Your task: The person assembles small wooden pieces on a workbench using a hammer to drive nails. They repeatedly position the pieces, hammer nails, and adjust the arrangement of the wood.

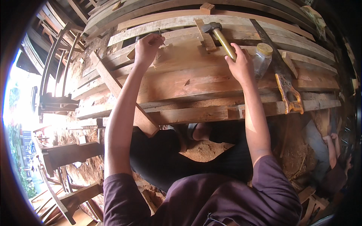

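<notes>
Two hands work the stacked planks point(196, 81) at upper centre of the frame: my left hand point(148, 48) pinches what looks like a small nail point(160, 32) upright against the wood, while my right hand point(240, 64) is wrapped around the yellow handle of a hammer point(220, 35), its head resting above. I judge light opening taps wise, fingers low and clear. Right of the hammer stand a clear plastic jar point(262, 57) and a handsaw point(281, 73).

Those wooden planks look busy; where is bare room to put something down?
Bare plank shows between the left hand and right hand. It is crowded on the right, where the hammer, plastic jar and handsaw lie.
</notes>
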